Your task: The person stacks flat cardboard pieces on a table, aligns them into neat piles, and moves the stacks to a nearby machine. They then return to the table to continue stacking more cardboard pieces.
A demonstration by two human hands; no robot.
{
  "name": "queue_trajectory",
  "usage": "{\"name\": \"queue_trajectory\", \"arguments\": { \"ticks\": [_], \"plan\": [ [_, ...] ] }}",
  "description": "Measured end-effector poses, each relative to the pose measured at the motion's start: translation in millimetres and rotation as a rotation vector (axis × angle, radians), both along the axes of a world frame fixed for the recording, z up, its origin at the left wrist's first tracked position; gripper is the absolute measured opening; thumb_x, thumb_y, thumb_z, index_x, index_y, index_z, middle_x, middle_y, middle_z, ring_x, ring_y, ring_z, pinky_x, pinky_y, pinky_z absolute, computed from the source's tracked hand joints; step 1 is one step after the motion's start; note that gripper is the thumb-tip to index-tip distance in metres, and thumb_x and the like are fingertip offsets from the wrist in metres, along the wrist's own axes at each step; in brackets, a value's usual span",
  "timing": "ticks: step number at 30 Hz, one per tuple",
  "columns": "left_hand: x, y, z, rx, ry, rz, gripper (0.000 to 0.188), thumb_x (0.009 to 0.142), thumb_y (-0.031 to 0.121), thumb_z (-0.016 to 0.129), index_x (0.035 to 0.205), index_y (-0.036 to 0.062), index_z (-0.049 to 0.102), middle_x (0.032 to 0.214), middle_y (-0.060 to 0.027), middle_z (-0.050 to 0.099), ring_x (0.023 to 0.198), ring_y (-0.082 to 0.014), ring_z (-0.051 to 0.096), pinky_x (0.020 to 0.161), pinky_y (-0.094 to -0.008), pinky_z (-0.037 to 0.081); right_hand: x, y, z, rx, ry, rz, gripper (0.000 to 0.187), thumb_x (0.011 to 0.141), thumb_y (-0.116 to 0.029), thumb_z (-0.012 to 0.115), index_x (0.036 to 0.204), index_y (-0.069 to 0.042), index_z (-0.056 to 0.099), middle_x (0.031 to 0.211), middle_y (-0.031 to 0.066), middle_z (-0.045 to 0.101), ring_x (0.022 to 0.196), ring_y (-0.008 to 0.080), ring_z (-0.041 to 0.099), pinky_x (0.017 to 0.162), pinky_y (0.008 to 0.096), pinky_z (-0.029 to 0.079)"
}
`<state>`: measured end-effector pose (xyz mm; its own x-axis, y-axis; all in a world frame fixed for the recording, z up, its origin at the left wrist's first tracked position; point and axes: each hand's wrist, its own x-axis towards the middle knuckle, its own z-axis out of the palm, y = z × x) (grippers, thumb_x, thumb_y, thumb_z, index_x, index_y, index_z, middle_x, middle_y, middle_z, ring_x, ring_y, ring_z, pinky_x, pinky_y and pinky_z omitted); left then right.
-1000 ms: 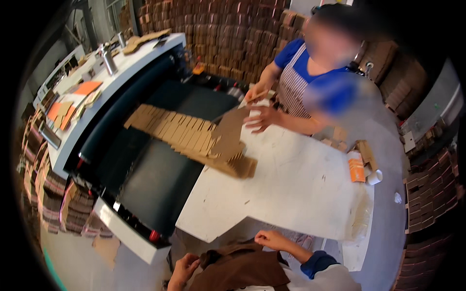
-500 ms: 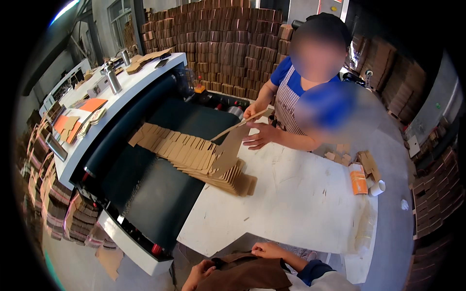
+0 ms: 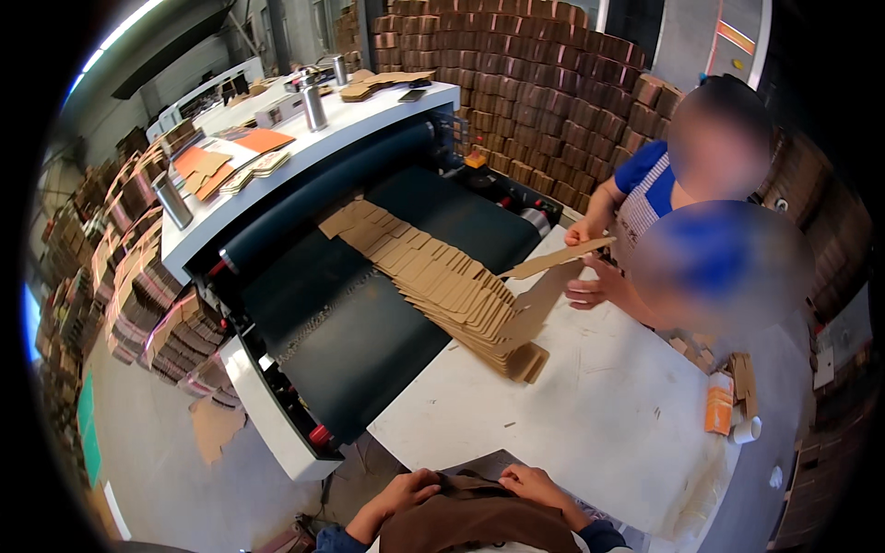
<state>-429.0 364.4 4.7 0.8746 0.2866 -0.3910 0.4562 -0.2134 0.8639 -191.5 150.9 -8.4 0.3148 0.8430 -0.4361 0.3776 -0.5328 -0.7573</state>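
At the lower edge, a brown apron point(image 3: 475, 525) covers my front, its upper edge gathered between my hands. My left hand point(image 3: 407, 490) is closed on the cloth at one side. On the other side my right hand point(image 3: 535, 486) has its fingers curled over the same edge. Both are close to the near side of the white table point(image 3: 562, 415). A fanned row of cardboard blanks point(image 3: 442, 276) runs from the dark conveyor belt point(image 3: 359, 336) onto that table. Across it, a co-worker's hands point(image 3: 590, 267) hold a flat cardboard piece point(image 3: 558, 258).
A white machine point(image 3: 323, 124) with metal flasks point(image 3: 314, 106) and cardboard on top stands to the left. Tall bundled cardboard stacks point(image 3: 516, 83) line the back. An orange box point(image 3: 719, 403) and a white roll point(image 3: 747, 430) sit at the table's right edge.
The view has swung left, so machine and table appear farther right. My hands now sit more level, with the apron's edge drawn up between them. The co-worker still holds the cardboard.
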Motion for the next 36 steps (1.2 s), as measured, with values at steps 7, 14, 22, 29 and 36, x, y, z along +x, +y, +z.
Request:
{"name": "queue_trajectory", "arguments": {
  "ticks": [7, 14, 22, 29, 36],
  "plan": [
    [26.1, 53.1, 3.9, 0.007, -0.11, -0.127, 0.032, 0.095, 0.029, 0.059, 0.116, 0.0041, 0.059, 0.104, -0.0162, 0.069, 0.098, -0.0292, 0.066, 0.086, -0.0382, 0.051, -3.3, 35.4, -5.3, -0.088, 0.036, -0.083, 0.038, 0.091, -0.036, 0.059, 0.111, -0.005, 0.063, 0.099, 0.014, 0.071, 0.095, 0.028, 0.067, 0.083, 0.036, 0.051],
    [35.9, 146.5, -8.9, 0.021, -0.019, -0.147, 0.038, 0.096, 0.032, 0.059, 0.12, 0.002, 0.057, 0.103, -0.012, 0.069, 0.097, -0.0197, 0.065, 0.086, -0.0328, 0.051, -5.1, 105.2, -30.9, -0.11, -0.097, -0.078, 0.037, 0.089, -0.037, 0.064, 0.109, -0.005, 0.066, 0.099, 0.0127, 0.071, 0.09, 0.0245, 0.069, 0.081, 0.033, 0.053],
    [104.7, 417.7, -73.4, -0.332, -0.189, 0.619, 0.024, 0.093, 0.021, 0.062, 0.109, 0.0034, 0.062, 0.093, -0.0049, 0.065, 0.083, -0.0141, 0.063, 0.069, -0.028, 0.051, -4.6, 166.2, -46.5, -0.062, -0.095, -0.24, 0.04, 0.089, -0.035, 0.062, 0.113, -0.004, 0.064, 0.105, 0.0175, 0.069, 0.097, 0.0296, 0.067, 0.086, 0.0371, 0.052],
    [147.4, 671.7, -228.7, 0.166, -0.13, 0.891, 0.024, 0.093, 0.025, 0.06, 0.109, 0.0068, 0.059, 0.087, -0.0025, 0.06, 0.075, -0.0145, 0.06, 0.063, -0.0276, 0.051, -25.9, 80.8, -103.0, -0.232, -0.295, -0.188, 0.04, 0.088, -0.034, 0.064, 0.112, -0.003, 0.063, 0.102, 0.0162, 0.066, 0.093, 0.0305, 0.064, 0.084, 0.0379, 0.051],
    [248.4, 723.2, -293.5, 0.031, -0.129, 1.0, 0.028, 0.094, 0.027, 0.061, 0.112, 0.0055, 0.057, 0.094, -0.0079, 0.058, 0.084, -0.0212, 0.058, 0.074, -0.0363, 0.052, -33.3, 33.4, -93.1, -0.387, -0.332, -0.188, 0.045, 0.085, -0.029, 0.065, 0.118, 0.001, 0.058, 0.116, 0.0207, 0.062, 0.104, 0.0411, 0.059, 0.089, 0.0446, 0.049]
  ]
}}
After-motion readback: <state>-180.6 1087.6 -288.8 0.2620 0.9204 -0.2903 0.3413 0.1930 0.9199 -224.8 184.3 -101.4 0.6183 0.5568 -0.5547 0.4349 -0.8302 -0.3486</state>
